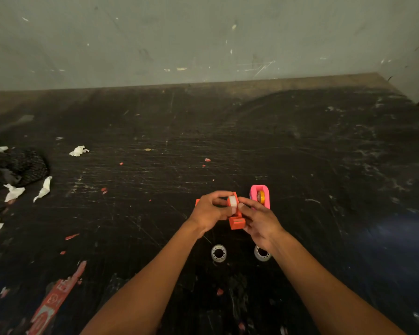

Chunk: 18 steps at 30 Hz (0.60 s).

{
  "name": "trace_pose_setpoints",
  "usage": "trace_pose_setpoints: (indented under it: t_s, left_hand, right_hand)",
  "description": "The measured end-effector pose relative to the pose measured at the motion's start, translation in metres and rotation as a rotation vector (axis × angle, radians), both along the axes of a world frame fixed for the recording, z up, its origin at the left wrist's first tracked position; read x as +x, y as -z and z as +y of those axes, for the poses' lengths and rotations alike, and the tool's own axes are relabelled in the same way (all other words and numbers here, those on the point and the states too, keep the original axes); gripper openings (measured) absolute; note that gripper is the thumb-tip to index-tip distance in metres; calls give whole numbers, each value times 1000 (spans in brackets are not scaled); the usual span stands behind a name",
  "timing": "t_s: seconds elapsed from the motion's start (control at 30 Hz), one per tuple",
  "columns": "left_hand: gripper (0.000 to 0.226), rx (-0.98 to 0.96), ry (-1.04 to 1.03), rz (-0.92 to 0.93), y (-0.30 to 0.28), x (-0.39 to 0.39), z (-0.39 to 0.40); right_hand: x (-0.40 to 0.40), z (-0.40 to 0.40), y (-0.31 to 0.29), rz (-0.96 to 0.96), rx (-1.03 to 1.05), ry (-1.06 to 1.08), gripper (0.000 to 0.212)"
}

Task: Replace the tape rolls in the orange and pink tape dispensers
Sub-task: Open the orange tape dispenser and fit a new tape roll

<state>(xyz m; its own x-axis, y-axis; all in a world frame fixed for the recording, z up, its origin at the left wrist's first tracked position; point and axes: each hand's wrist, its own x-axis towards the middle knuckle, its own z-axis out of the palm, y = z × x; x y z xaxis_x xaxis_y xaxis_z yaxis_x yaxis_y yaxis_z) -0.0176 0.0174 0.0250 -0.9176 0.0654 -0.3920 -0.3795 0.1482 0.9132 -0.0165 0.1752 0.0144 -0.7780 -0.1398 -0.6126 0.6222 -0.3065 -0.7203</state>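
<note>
Both hands meet at the orange tape dispenser (237,222) in the middle of the dark table. My left hand (209,211) grips its left side. My right hand (258,220) holds its right side, with fingertips on the white tape roll (232,203) sitting in the dispenser. Just behind and to the right stands the pink tape dispenser (261,193), with a yellow-orange roll (261,197) inside. Two clear tape rolls lie flat nearer to me: one (218,253) in the open, the other (261,253) partly hidden under my right wrist.
The black scratched table (324,165) runs back to a grey wall. Crumpled white paper scraps (42,189) and a dark cloth (22,165) lie at the left edge. A torn red label (56,298) lies at the near left.
</note>
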Motion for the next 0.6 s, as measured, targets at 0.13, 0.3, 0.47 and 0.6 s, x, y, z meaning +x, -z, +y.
trace_pose_setpoints:
  t_s: [0.13, 0.3, 0.47, 0.6]
  left_hand:
    - [36, -222, 37, 147, 1, -3, -1]
    - [29, -172, 49, 62, 4, -2, -4]
    - [42, -249, -62, -13, 21, -3, -15]
    - [43, -673, 167, 108, 38, -2, -9]
  right_hand:
    - [0, 0, 0, -43, -52, -27, 26]
    - [-2, 1, -1, -38, -38, -34, 27]
    - [-5, 3, 0, -51, 48, 54, 25]
    - [-3, 5, -1, -56, 70, 66, 24]
